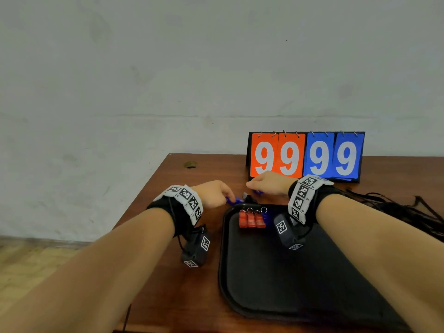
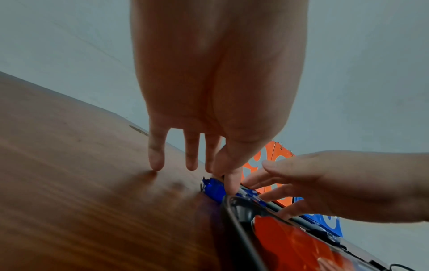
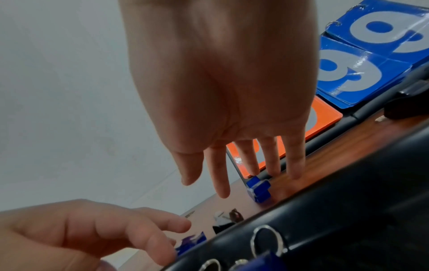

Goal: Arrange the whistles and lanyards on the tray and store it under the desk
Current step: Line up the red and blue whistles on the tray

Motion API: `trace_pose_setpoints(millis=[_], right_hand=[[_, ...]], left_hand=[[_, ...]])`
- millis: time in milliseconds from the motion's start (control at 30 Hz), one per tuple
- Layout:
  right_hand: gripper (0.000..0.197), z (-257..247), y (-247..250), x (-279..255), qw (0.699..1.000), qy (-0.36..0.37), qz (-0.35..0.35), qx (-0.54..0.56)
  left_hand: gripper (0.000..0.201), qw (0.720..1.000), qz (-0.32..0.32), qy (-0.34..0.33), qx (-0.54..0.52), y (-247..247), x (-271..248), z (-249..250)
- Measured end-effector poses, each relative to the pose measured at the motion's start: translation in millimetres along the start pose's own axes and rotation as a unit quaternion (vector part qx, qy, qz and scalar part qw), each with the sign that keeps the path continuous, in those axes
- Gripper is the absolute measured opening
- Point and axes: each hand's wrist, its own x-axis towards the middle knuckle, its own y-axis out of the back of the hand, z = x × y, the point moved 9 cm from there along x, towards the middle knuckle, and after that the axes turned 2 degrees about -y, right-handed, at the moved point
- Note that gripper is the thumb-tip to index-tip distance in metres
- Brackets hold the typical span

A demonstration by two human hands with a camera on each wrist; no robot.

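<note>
A black tray lies on the wooden desk. Three red whistles and one blue whistle stand in a row at its far edge. Just beyond the tray's far left corner, my left hand pinches a blue whistle between thumb and forefinger on the desk. My right hand hovers open beyond the tray's far rim. Its straight fingers reach down to a second blue whistle on the desk. A heap of black lanyards lies to the right.
A flip scoreboard showing 99 in orange and 99 in blue stands at the back of the desk, right behind my right hand. A small dark clip and ring lie between the hands. The desk's left edge is close to my left arm.
</note>
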Motion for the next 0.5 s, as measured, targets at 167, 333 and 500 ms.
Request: trace_pose_setpoints(millis=[167,333,500], right_hand=[[0.048,10,-15,9,0.998,-0.045,-0.030,0.031],[0.043,13,-17,10,0.997,-0.060,-0.030,0.043],[0.043,12,-14,5,0.999,-0.048,-0.019,0.009]], left_hand=[[0.043,1.000,-0.027,-0.004,0.006,-9,7,0],[0.054,0.999,-0.052,-0.014,0.006,-14,11,1],[0.062,0.998,-0.062,-0.016,0.017,-20,15,4]])
